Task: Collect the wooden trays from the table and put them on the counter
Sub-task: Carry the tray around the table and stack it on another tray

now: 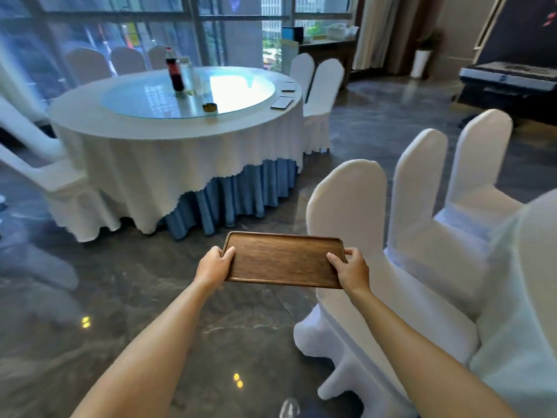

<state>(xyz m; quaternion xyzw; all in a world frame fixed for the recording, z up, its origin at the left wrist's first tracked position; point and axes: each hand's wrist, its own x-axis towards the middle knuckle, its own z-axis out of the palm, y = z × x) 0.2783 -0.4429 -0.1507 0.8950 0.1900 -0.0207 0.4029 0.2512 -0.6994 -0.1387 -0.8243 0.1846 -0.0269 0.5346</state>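
I hold a brown wooden tray (281,259) level in front of me, above the dark floor. My left hand (214,264) grips its left short edge and my right hand (351,268) grips its right short edge, thumbs on top. Nothing lies on the tray. Ahead stands a round table (168,128) with a white cloth and a glass turntable. On its far right rim lie two flat dark rectangular things (281,102), too small to identify. A dark wooden counter (327,51) stands by the window at the back.
White-covered chairs (391,236) stand close on my right, and more chairs (319,95) ring the table. A cola bottle (174,70) and a clear bottle stand on the turntable. The glossy floor (120,297) lies between me and the table. A black bench (509,82) sits far right.
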